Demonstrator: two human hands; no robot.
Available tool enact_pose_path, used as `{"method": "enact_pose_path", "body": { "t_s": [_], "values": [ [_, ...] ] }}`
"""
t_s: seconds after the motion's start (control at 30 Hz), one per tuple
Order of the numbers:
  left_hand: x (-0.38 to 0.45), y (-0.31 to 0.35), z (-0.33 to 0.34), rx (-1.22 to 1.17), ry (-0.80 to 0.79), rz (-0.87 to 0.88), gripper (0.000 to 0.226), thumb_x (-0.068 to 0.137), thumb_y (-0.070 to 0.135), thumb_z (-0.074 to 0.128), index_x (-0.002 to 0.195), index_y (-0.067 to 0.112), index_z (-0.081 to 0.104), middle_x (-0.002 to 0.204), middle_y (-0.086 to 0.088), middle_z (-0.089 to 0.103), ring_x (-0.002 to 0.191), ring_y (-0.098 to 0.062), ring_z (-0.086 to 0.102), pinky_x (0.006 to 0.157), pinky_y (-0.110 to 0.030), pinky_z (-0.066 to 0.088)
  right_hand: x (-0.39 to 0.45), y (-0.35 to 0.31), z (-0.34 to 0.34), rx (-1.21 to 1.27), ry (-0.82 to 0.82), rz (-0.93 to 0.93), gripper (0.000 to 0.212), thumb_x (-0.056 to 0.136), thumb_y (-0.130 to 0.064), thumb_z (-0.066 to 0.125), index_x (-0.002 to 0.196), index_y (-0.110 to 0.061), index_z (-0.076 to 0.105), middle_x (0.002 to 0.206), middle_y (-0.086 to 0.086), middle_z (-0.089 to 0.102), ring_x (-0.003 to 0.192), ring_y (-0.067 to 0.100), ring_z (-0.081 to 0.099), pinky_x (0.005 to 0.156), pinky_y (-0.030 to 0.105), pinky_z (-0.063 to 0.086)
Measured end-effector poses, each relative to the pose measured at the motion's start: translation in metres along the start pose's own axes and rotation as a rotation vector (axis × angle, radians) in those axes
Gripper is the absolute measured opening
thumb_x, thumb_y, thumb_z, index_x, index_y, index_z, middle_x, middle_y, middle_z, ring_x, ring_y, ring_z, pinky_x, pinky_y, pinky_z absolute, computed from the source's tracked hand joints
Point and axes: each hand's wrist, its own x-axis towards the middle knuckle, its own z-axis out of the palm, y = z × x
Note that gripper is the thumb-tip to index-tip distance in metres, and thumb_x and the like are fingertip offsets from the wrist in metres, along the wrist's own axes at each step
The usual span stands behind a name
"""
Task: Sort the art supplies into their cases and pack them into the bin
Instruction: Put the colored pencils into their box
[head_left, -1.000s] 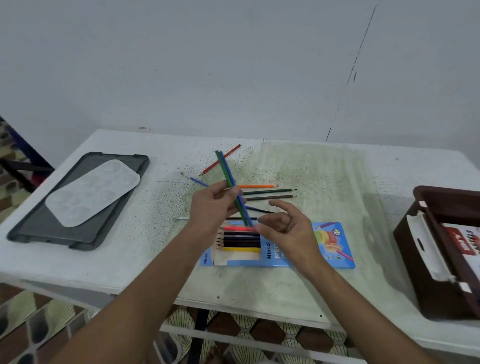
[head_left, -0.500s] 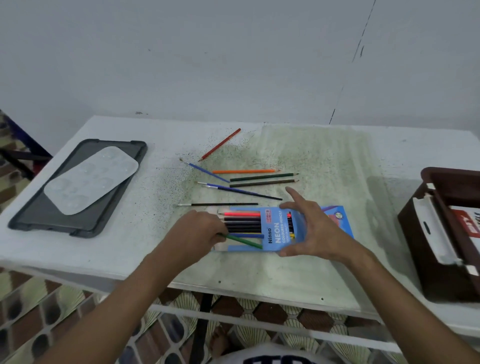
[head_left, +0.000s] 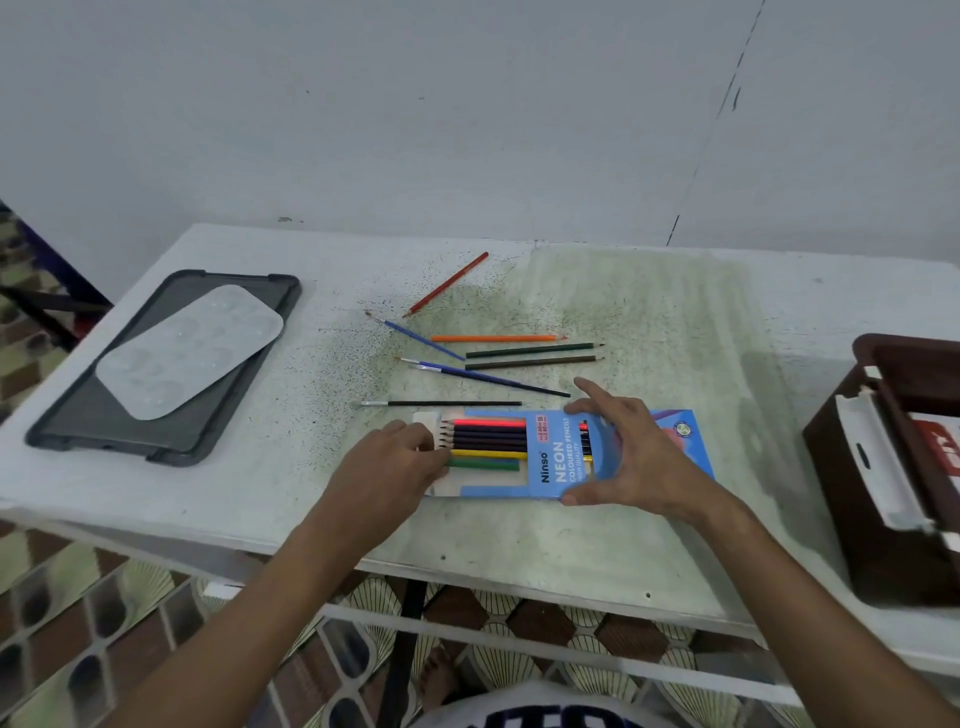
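Pinning the blue case (head_left: 558, 462) flat with your right hand (head_left: 631, 452), fingers spread over it, thumb at the near edge. Your left hand (head_left: 392, 462) sits at the case's 9 o'clock end, fingers curled onto the green pencil (head_left: 485, 464) lying in the tray. Loose pencils (head_left: 530, 351) and brushes (head_left: 483, 376) are scattered at 12 o'clock from the case. The brown bin (head_left: 883, 467) is way over at 3 o'clock, and the palette (head_left: 189, 351) on its dark tray (head_left: 78, 431) sits at 9 o'clock.
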Motion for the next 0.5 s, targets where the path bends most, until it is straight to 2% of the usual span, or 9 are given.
{"method": "enact_pose_path", "body": {
  "t_s": [0.07, 0.13, 0.23, 0.33, 0.43, 0.5],
  "values": [
    [-0.002, 0.001, 0.005, -0.04, -0.008, 0.003, 0.011, 0.08, 0.019, 0.075, 0.091, 0.016, 0.076, 0.079, -0.001, 0.061, 0.066, -0.022, 0.056, 0.051, -0.027, 0.041, 0.0, 0.0, 0.0, -0.004, -0.002, -0.002, 0.116, 0.055, -0.042, 0.091, 0.147, -0.039, 0.02, 0.126, -0.031, 0.043, 0.12, -0.002, 0.031, 0.105, 0.024, 0.028],
    [-0.002, 0.0, 0.008, -0.129, -0.029, -0.037, 0.021, 0.084, 0.028, 0.066, 0.1, 0.018, 0.075, 0.084, -0.001, 0.061, 0.074, -0.02, 0.055, 0.061, -0.025, 0.04, 0.0, 0.0, 0.0, -0.004, -0.002, -0.002, 0.115, 0.055, -0.041, 0.091, 0.146, -0.039, 0.021, 0.126, -0.031, 0.042, 0.121, -0.002, 0.03, 0.104, 0.023, 0.027],
    [0.0, -0.001, 0.004, -0.271, -0.046, -0.132, 0.03, 0.086, 0.029, 0.069, 0.113, 0.016, 0.071, 0.099, 0.002, 0.064, 0.09, -0.012, 0.053, 0.077, -0.018, 0.038, 0.0, 0.001, 0.001, 0.001, 0.0, 0.001, 0.113, 0.055, -0.042, 0.091, 0.145, -0.04, 0.023, 0.127, -0.028, 0.042, 0.122, -0.003, 0.03, 0.105, 0.023, 0.028],
    [0.0, -0.009, -0.004, -0.287, -0.089, -0.14, 0.026, 0.086, 0.029, 0.07, 0.109, 0.019, 0.072, 0.101, 0.006, 0.065, 0.089, -0.007, 0.052, 0.077, -0.012, 0.035, 0.0, 0.003, 0.001, 0.012, -0.002, 0.009, 0.111, 0.054, -0.042, 0.091, 0.143, -0.043, 0.024, 0.128, -0.027, 0.042, 0.122, -0.006, 0.029, 0.105, 0.022, 0.028],
    [0.001, -0.014, -0.006, -0.273, -0.143, -0.13, 0.018, 0.086, 0.029, 0.069, 0.102, 0.025, 0.076, 0.097, 0.008, 0.066, 0.087, -0.009, 0.055, 0.08, -0.029, 0.043, 0.0, 0.002, 0.001, -0.003, -0.007, 0.013, 0.111, 0.055, -0.041, 0.091, 0.143, -0.043, 0.024, 0.129, -0.024, 0.041, 0.122, -0.003, 0.029, 0.104, 0.022, 0.028],
    [0.007, -0.01, -0.004, -0.268, -0.166, -0.151, 0.018, 0.086, 0.032, 0.068, 0.102, 0.027, 0.076, 0.1, 0.01, 0.066, 0.089, -0.008, 0.052, 0.083, -0.035, 0.04, 0.001, 0.001, 0.002, -0.016, -0.006, 0.011, 0.111, 0.056, -0.041, 0.091, 0.144, -0.042, 0.024, 0.131, -0.022, 0.041, 0.123, 0.0, 0.029, 0.105, 0.024, 0.028]
  ]
}}
